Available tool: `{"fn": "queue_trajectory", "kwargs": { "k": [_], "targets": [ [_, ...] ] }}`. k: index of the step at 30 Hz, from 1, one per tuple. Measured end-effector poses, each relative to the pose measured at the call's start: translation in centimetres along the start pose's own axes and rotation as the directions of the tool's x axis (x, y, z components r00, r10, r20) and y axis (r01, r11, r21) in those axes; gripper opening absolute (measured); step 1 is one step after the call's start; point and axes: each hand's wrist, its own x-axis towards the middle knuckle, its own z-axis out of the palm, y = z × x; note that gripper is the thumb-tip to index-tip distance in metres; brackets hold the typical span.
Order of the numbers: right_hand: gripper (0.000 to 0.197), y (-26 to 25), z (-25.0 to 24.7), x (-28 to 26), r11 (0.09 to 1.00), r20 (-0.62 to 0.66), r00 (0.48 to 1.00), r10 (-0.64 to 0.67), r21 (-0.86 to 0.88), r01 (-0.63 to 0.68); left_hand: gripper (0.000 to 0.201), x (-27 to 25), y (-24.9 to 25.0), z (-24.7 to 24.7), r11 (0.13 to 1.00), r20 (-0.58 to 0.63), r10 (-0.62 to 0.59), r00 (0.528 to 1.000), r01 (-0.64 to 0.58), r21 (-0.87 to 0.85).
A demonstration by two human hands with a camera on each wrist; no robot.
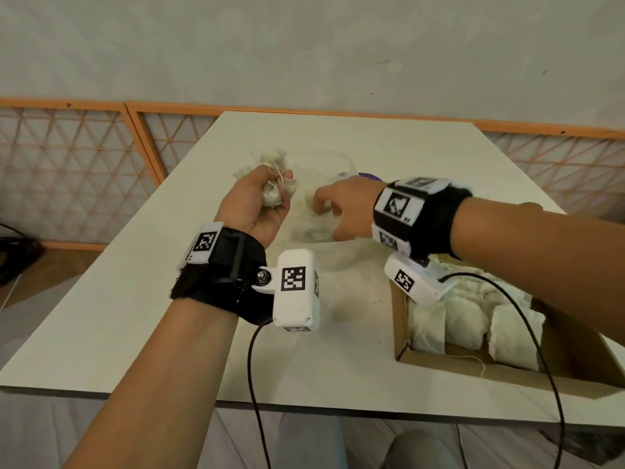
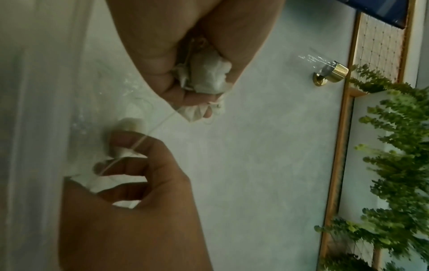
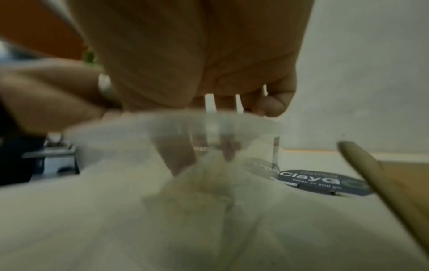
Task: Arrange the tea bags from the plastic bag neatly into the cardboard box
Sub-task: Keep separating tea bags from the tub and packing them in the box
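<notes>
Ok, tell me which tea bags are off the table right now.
The bunch gripped in the left hand: those tea bags are lifted, unlike the ones standing in the cardboard box.

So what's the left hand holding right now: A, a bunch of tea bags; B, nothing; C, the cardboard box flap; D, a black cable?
A: the left hand is curled round a bunch of tea bags above the table, their strings trailing; the left wrist view shows the same.
</notes>
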Motion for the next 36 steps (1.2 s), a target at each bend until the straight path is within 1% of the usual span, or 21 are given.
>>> {"fn": "queue_trajectory", "kwargs": {
  "k": [2,6,10,12,15,17,19,21,23,25,26,27,28,29,30,31,32,33,34,35,36],
  "targets": [
    [0.044,0.0,0.2,0.2,0.996,0.025,0.998,-0.057,-0.070,0.058,0.011,0.2,-0.1,-0.2,1.000,0.010,0.013,1.000,-0.013,0.004],
    [0.048,0.6,-0.6,0.0,0.994,0.045,0.997,-0.070,0.081,0.066,0.013,0.8,-0.3,-0.3,0.997,-0.010,0.027,1.000,-0.026,0.073],
    [0.026,0.6,0.0,0.1,0.983,0.069,0.989,-0.128,-0.126,0.136,0.023,0.9,-0.1,-0.2,0.995,-0.005,-0.006,1.000,0.006,0.097],
    [0.024,0.8,0.1,0.5,0.978,0.088,0.991,-0.103,-0.171,0.117,0.024,1.0,0.0,-0.2,0.993,0.006,-0.013,1.000,0.013,0.116],
    [0.037,1.3,0.2,0.9,0.984,0.103,0.993,-0.053,-0.164,0.070,0.018,1.0,0.2,-0.3,0.989,0.009,-0.012,1.000,0.010,0.146],
    [0.032,1.6,0.5,1.2,0.988,0.110,0.992,-0.055,-0.141,0.070,0.016,0.9,0.2,-0.3,0.993,0.020,-0.002,1.000,-0.001,0.119],
    [0.022,1.8,0.7,1.5,0.985,0.110,0.992,-0.067,-0.154,0.084,0.023,1.1,0.3,-0.4,0.997,0.039,0.002,0.999,-0.005,0.083],
    [0.021,2.1,0.9,1.9,0.984,0.097,0.992,-0.081,-0.152,0.095,0.028,1.2,0.2,-0.3,0.997,0.030,0.006,1.000,-0.008,0.072],
    [0.024,2.6,1.2,2.2,0.993,0.052,0.995,-0.091,-0.070,0.094,0.024,1.2,0.0,-0.1,0.998,0.016,0.024,1.000,-0.025,0.049],
    [0.026,3.2,1.2,2.2,0.985,-0.050,0.995,-0.084,0.148,0.091,0.020,1.2,-0.1,0.1,0.997,-0.016,0.051,0.999,-0.050,0.064],
    [0.027,3.4,1.0,2.2,0.950,-0.092,0.993,-0.069,0.296,0.093,0.019,1.3,-0.3,0.1,0.994,-0.021,0.067,0.998,-0.065,0.089],
    [0.027,3.5,0.9,2.1,0.879,-0.115,0.992,-0.058,0.464,0.105,0.018,1.3,-0.4,0.2,0.989,-0.017,0.081,0.997,-0.079,0.123],
    [0.023,3.4,0.7,1.9,0.763,-0.127,0.990,-0.055,0.635,0.124,0.016,1.4,-0.5,0.2,0.984,-0.006,0.092,0.996,-0.090,0.156],
    [0.016,3.3,0.6,1.6,0.621,-0.140,0.989,-0.052,0.771,0.142,0.017,1.4,-0.6,0.2,0.975,0.015,0.097,0.995,-0.098,0.201],
    [0.009,3.1,0.4,1.5,0.498,-0.157,0.987,-0.045,0.853,0.158,0.025,1.4,-0.7,0.2,0.959,0.045,0.093,0.995,-0.101,0.265],
    [0.008,3.0,0.1,1.4,0.412,-0.173,0.984,-0.036,0.895,0.172,0.032,1.4,-0.7,0.2,0.933,0.081,0.086,0.993,-0.109,0.343],
    [0.008,2.8,-0.1,1.5,0.369,-0.172,0.985,-0.033,0.913,0.172,0.040,1.2,-0.8,0.3,0.901,0.128,0.072,0.989,-0.119,0.418],
    [0.008,2.5,-0.4,1.5,0.367,-0.155,0.987,-0.036,0.917,0.158,0.049,1.0,-0.8,0.4,0.862,0.170,0.054,0.984,-0.132,0.490],
    [0.010,2.2,-0.7,1.6,0.405,-0.124,0.992,-0.036,0.906,0.128,0.057,0.9,-1.0,0.4,0.823,0.203,0.033,0.979,-0.142,0.549],
    [0.013,1.9,-1.0,1.7,0.464,-0.085,0.996,-0.031,0.881,0.090,0.061,0.9,-1.2,0.4,0.792,0.221,0.028,0.975,-0.157,0.590],
    [0.017,1.7,-1.2,2.0,0.513,-0.048,0.999,-0.019,0.857,0.051,0.058,0.8,-1.4,0.3,0.775,0.224,0.040,0.974,-0.172,0.608]
  ]
}}
